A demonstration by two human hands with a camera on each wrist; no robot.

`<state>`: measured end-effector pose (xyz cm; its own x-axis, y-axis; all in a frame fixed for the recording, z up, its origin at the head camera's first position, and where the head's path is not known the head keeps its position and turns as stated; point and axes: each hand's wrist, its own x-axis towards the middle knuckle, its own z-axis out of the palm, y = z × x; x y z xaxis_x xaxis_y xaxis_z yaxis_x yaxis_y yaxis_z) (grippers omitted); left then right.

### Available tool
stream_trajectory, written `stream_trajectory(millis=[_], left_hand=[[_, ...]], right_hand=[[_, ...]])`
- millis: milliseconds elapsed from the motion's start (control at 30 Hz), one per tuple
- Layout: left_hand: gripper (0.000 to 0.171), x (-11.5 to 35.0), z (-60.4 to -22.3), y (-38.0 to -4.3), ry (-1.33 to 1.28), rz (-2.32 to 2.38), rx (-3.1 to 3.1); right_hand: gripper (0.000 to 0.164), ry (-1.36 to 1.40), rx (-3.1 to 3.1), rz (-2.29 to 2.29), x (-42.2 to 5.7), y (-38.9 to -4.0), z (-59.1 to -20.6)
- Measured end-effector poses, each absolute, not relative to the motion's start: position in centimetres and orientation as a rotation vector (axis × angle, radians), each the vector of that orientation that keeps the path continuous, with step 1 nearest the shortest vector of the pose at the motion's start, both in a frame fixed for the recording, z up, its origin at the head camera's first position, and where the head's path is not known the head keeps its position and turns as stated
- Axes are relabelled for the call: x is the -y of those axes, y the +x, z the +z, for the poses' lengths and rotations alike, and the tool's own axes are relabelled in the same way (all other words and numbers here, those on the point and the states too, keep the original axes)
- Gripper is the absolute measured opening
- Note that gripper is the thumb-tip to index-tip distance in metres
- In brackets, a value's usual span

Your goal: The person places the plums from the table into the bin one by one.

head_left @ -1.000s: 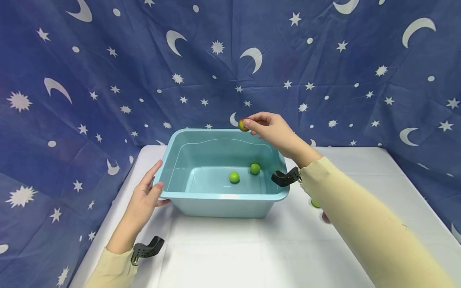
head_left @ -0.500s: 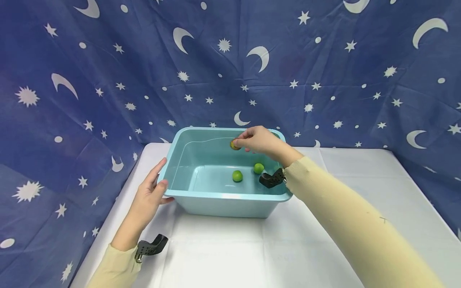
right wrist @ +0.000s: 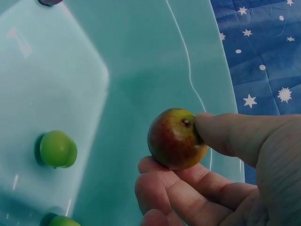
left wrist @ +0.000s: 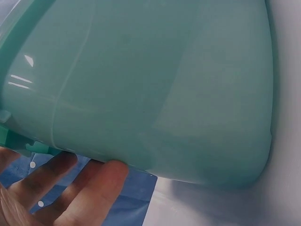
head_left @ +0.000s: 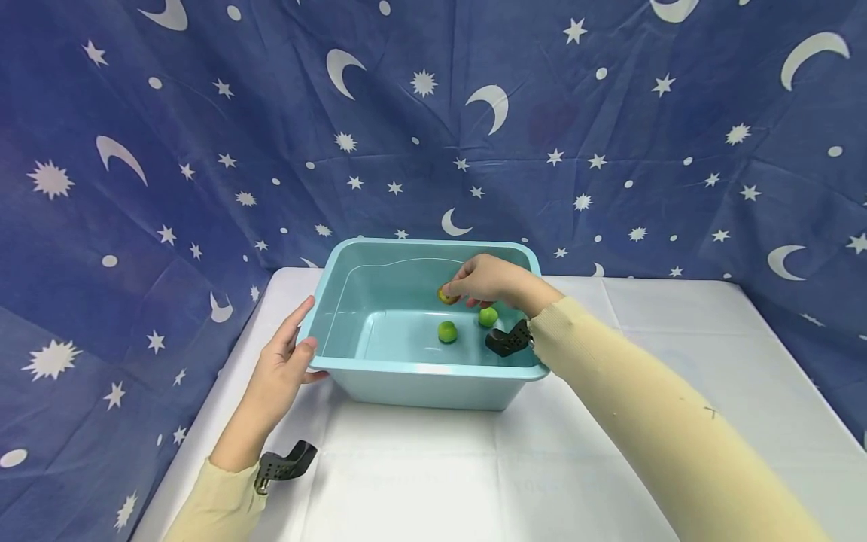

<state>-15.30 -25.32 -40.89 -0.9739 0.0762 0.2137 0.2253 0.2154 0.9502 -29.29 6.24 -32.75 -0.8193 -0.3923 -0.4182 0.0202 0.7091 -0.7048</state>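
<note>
My right hand [head_left: 488, 278] pinches a red-and-green plum [right wrist: 173, 139] between thumb and fingers. It is inside a light blue plastic basin [head_left: 420, 369], above the floor of it. Two green plums lie in the basin: one green plum [head_left: 447, 332] near the middle, another green plum [head_left: 488, 316] below my right hand. Part of a dark reddish fruit [right wrist: 49, 2] shows at the top edge of the right wrist view. At the left end of the basin, my left hand [head_left: 274, 369] grips the rim, with fingers [left wrist: 94, 193] against the outer wall.
The basin stands on a table with a white cloth [head_left: 406, 474]. Behind and to the left hangs a blue curtain [head_left: 406, 113] with moons and stars. A black wrist mount [head_left: 287, 461] is on the left arm, a second black mount [head_left: 508, 339] on the right.
My right hand has come down from above the far rim into the basin with the red-and-green plum. My left hand stays on the rim. The view has shifted slightly.
</note>
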Motion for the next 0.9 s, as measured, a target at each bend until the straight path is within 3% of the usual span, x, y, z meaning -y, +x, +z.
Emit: stream_trajectory(millis=[400, 900], left_hand=[[0.053, 25.2, -40.8, -15.2, -0.292, -1.83, 2.361], [0.053, 25.2, -40.8, -15.2, -0.291, -1.832, 2.36]], right_hand=[[0.024, -0.285, -2.373, -0.97, -6.5, -28.9, -32.5], [0.038, -0.289, -2.479, -1.134, -9.6, -27.6, -30.0]])
